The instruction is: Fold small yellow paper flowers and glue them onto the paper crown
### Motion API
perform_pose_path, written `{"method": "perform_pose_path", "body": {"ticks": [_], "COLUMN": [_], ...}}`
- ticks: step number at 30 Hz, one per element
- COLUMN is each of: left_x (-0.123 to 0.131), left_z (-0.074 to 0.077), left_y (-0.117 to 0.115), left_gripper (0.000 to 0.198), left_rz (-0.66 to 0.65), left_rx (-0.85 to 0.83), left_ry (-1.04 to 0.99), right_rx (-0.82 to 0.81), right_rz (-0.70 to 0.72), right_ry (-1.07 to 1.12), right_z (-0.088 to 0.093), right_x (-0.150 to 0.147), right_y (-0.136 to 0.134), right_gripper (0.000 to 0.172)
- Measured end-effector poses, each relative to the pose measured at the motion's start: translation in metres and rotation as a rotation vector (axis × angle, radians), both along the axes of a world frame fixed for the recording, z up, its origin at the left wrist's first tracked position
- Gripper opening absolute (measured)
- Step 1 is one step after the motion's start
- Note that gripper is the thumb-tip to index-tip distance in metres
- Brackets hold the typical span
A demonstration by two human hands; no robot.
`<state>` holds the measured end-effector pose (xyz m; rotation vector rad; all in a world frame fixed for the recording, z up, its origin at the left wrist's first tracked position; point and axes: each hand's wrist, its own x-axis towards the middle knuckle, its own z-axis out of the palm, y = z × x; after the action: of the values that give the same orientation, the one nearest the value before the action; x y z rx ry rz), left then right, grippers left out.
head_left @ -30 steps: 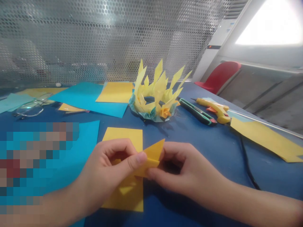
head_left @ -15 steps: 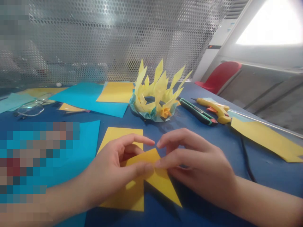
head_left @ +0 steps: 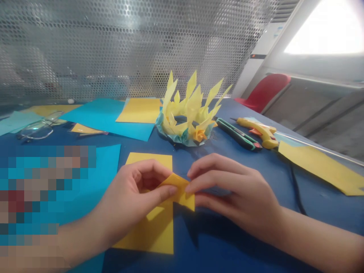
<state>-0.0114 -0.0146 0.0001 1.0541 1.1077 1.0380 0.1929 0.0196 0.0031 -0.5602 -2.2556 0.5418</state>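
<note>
Between my two hands is a small folded piece of yellow paper (head_left: 182, 194), held above the table. My left hand (head_left: 142, 189) pinches its left side, thumb in front and fingers behind. At its right side, the fingertips of my right hand (head_left: 233, 189) are closed on the paper. Below them a larger yellow sheet (head_left: 162, 235) lies flat, partly covered by my left hand. A blue sheet (head_left: 109, 167) lies under my left forearm. Behind my hands stands a paper crown (head_left: 193, 106) with pale yellow spikes, a light blue base and an orange paper rose (head_left: 200, 133).
Right of the crown lie a utility knife (head_left: 239, 134), a yellow glue gun (head_left: 261, 132) with a dark cord, and yellow paper (head_left: 318, 165). Blue (head_left: 108, 117) and yellow sheets (head_left: 139, 110) and eyeglasses (head_left: 36, 131) are at back left. A perforated metal panel (head_left: 127, 49) rises behind.
The yellow paper's long lower right point has been folded up, so the piece looks shorter and more compact. My left hand has shifted slightly left, its index finger now curled behind the paper.
</note>
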Motion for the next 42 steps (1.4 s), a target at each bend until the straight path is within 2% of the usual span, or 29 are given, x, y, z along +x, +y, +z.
{"method": "perform_pose_path", "body": {"ticks": [3,7,11,16,20,24,27,30,35,42], "left_x": [0.0,-0.001,-0.002,-0.001,-0.002,-0.002,-0.002,-0.002,-0.003,-0.001], "left_z": [-0.001,-0.004,-0.004,-0.003,-0.004,-0.003,-0.001,-0.001,-0.002,-0.004], "left_y": [-0.002,-0.006,-0.006,-0.006,-0.007,-0.007,-0.006,-0.006,-0.005,-0.005], "left_gripper": [0.009,0.019,0.014,0.022,0.016,0.012,0.014,0.015,0.017,0.018], "left_rz": [-0.065,-0.098,-0.092,-0.106,-0.04,0.029,0.052,0.057,0.076,0.014], "left_rx": [0.028,0.07,0.088,0.107,0.193,0.229,0.25,0.268,0.294,0.2], "left_ry": [0.011,0.02,-0.024,-0.035,0.073,0.095,0.074,0.092,0.144,0.154], "right_rx": [-0.098,-0.209,-0.259,-0.292,-0.349,-0.449,-0.517,-0.528,-0.49,-0.447], "right_rz": [-0.018,-0.073,-0.13,-0.165,-0.126,-0.123,-0.148,-0.189,-0.216,-0.234], "right_ry": [0.014,-0.008,0.006,0.05,0.099,0.111,0.068,0.076,0.135,0.114], "right_z": [0.003,0.007,0.007,0.006,0.005,0.004,0.004,0.005,0.006,0.008], "right_x": [-0.004,-0.009,-0.011,-0.012,-0.013,-0.013,-0.013,-0.014,-0.014,-0.015], "right_y": [-0.003,-0.008,-0.01,-0.011,-0.014,-0.015,-0.014,-0.013,-0.015,-0.015], "right_gripper": [0.006,0.008,0.007,0.012,0.013,0.024,0.018,0.009,0.007,0.007]}}
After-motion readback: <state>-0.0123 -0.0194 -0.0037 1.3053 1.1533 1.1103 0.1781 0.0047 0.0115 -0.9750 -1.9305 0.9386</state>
